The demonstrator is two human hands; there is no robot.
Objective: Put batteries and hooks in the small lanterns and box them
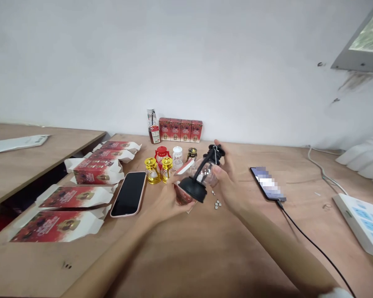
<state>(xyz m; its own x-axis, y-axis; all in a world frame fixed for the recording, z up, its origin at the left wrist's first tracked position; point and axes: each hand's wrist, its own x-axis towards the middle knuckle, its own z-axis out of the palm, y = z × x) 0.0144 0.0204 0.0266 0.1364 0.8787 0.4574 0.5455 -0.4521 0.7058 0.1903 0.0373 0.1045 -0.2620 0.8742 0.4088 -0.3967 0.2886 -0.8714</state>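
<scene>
My right hand [228, 182] grips a small black lantern [194, 189] by its upper part. The lantern is tilted, with its round base pointing down and left and a clear middle section showing. My left hand [166, 203] is closed around a red printed box [183, 196] under the lantern's base; a white flap stands up beside it. The lantern's base partly hides the box, so I cannot tell whether it is inside. Just behind stand two gold lanterns [152, 171], a red lantern [162, 155], a white lantern [177, 155] and a dark lantern with gold trim [192, 154].
Several open red boxes [98, 171] lie along the left. A pink-edged phone [129, 193] is beside them. Closed boxes [180, 130] and a bottle [153, 129] stand by the wall. Small button-like pieces [217, 204], a cabled phone [267, 183] and a white power strip [360, 221] lie rightward.
</scene>
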